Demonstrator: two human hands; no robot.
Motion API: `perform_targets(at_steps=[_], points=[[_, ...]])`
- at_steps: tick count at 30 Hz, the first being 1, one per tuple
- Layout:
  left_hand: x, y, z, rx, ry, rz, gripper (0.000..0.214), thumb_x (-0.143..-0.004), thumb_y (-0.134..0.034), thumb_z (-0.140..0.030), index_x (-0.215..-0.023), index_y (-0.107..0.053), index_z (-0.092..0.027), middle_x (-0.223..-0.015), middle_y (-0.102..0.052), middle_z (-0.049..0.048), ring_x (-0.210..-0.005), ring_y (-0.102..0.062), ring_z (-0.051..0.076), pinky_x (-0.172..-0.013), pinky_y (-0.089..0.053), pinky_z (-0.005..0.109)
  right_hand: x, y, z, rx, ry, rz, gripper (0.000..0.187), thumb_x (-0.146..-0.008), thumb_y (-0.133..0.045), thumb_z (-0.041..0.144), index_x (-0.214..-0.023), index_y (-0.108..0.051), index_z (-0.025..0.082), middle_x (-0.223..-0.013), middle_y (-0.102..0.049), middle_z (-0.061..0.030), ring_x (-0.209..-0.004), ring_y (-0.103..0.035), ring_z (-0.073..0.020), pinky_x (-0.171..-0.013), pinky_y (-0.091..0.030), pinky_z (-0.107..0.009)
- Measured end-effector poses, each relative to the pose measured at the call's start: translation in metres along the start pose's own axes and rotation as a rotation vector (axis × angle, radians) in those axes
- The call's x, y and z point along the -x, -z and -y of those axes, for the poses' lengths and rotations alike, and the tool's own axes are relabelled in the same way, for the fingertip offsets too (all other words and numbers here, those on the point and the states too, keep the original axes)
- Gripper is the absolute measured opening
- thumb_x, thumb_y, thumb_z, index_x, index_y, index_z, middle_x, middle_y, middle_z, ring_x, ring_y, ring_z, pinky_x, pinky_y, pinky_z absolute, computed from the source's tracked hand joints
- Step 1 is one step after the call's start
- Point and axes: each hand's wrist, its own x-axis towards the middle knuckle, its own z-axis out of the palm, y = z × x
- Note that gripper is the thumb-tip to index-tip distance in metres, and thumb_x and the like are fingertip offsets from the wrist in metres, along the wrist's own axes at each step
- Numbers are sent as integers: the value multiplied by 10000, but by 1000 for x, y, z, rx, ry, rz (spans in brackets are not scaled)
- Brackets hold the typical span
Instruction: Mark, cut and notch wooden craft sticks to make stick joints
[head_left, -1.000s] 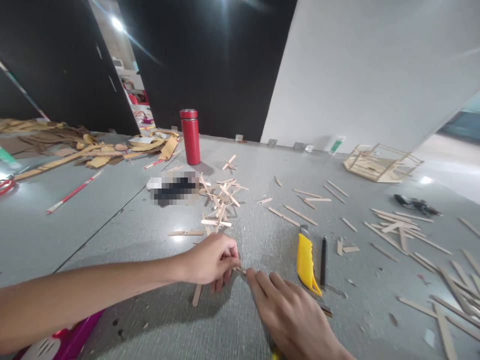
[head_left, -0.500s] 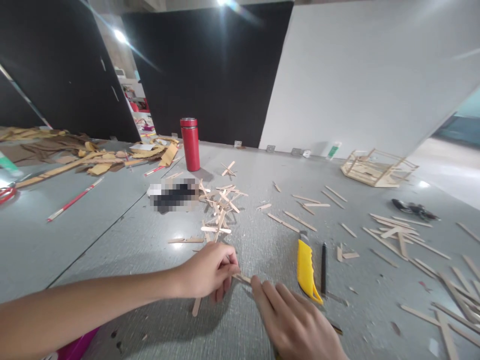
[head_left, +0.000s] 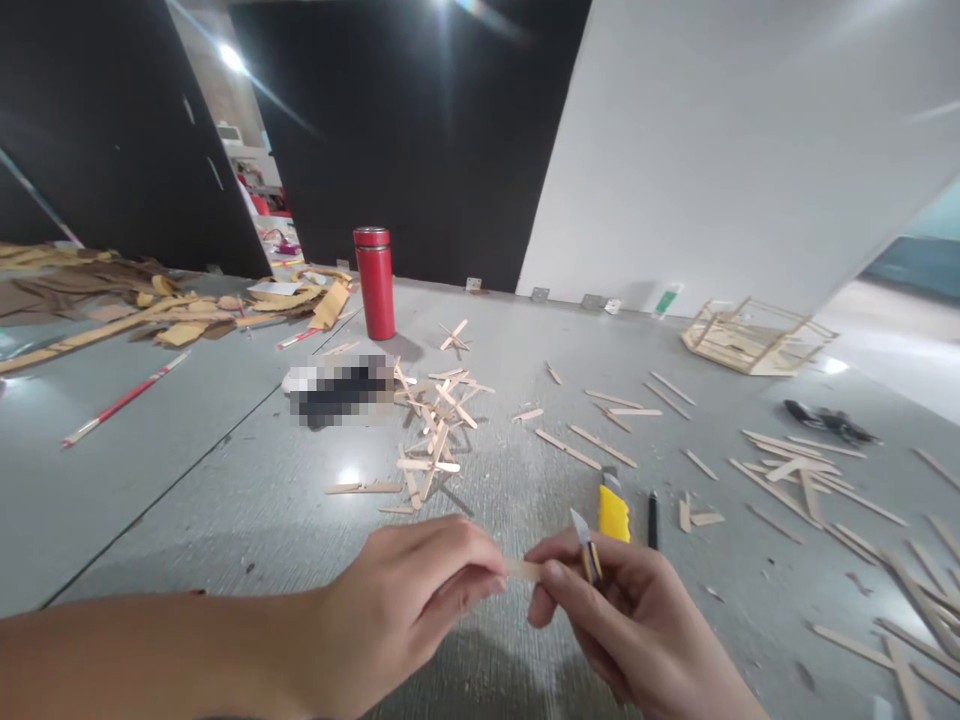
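A short stretch of a wooden craft stick [head_left: 521, 569] shows between my two hands, above the grey tabletop. My left hand [head_left: 424, 590] is closed, pinching one end between thumb and fingers. The other end is pinched by my right hand [head_left: 622, 610], which also holds a small craft knife [head_left: 587, 552] with its blade pointing up. Most of the knife's handle is hidden in the fingers. Just beyond my right hand lie a yellow utility knife [head_left: 614, 512], partly covered, and a slim black pen-like tool [head_left: 654, 522].
A heap of craft sticks [head_left: 439, 410] lies ahead, near a red flask [head_left: 374, 285]. More sticks [head_left: 795, 465] are scattered at the right, below a wooden stick frame [head_left: 757, 340]. Cardboard scraps [head_left: 180, 310] cover the back left. Black and white panels [head_left: 712, 150] stand behind.
Both hands have lifted and drawn together around the stick. My right hand has turned, so the craft knife's blade now shows upright. The view has shifted slightly.
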Motion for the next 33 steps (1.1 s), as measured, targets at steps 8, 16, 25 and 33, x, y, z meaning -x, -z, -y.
perform_targets(at_steps=[8,16,25,33], points=[[0,5,-3,-69,-61,21,307,-1010,-618,-147,-1275,-549,-287,-1038,-752,-8,-883,-720,119,-822,-552,185,8,-2,13,89,-46,-72,443,-906,-664,619,-814,-732,190,-683,-652,-16,-450,-306,-58,-399,-167,-230],[-3,16,-3,-189,-192,231,264,-1044,-447,-83,-1265,-537,-197,-1068,-724,77,-896,-687,180,-846,-554,292,9,5,3,188,-11,-13,464,-961,-594,610,-759,-713,210,-534,-384,59,-432,-276,-83,-379,-178,-236],[-3,3,2,-128,-187,45,101,-1043,-511,-132,-1087,-590,-178,-881,-710,21,-725,-654,136,-689,-535,245,10,1,7,202,-62,-13,481,-960,-573,634,-793,-700,201,-553,-405,55,-441,-243,-82,-397,-155,-256],[-4,4,0,-153,-218,44,139,-1043,-536,-147,-1156,-618,-150,-900,-745,28,-719,-678,139,-688,-541,253,12,-1,6,184,-92,-59,435,-911,-675,585,-713,-705,199,-483,-317,75,-418,-244,-75,-420,-85,-275]])
